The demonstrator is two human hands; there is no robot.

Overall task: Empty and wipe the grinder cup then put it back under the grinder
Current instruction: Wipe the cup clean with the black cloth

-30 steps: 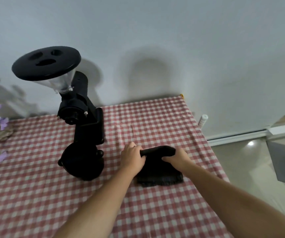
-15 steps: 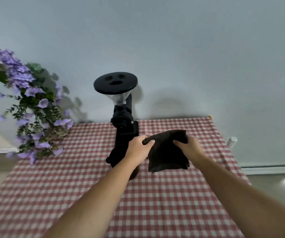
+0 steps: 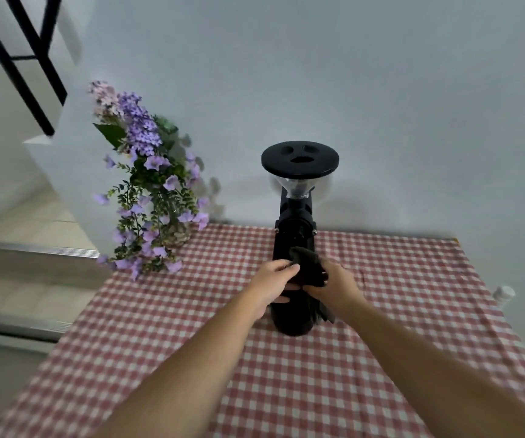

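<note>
**Gripping a dark cloth in front of the grinder**

Standing at the far left edge of the red-and-white checked tablecloth (image 3: 381,368) is a bunch of purple flowers (image 3: 147,191) in a clear vase, its stems drooping onto the cloth. To its right, near the middle of the table, the black grinder (image 3: 295,222) stands upright against the pale wall, topped by a wide black lid (image 3: 300,159) over a clear hopper. Directly in front of the grinder's lower body, the left hand (image 3: 273,281) curls its fingers around the left side of a dark cloth (image 3: 310,268), thumb on top. The right hand (image 3: 337,284) closes on the cloth's right side, so the two hands sit almost touching, with the bunched cloth between them. Whether the grinder cup sits under the spout cannot be told, since hands and cloth cover that spot and everything there is black. Beyond the table's right edge, a small white bottle (image 3: 503,294) shows.
</note>
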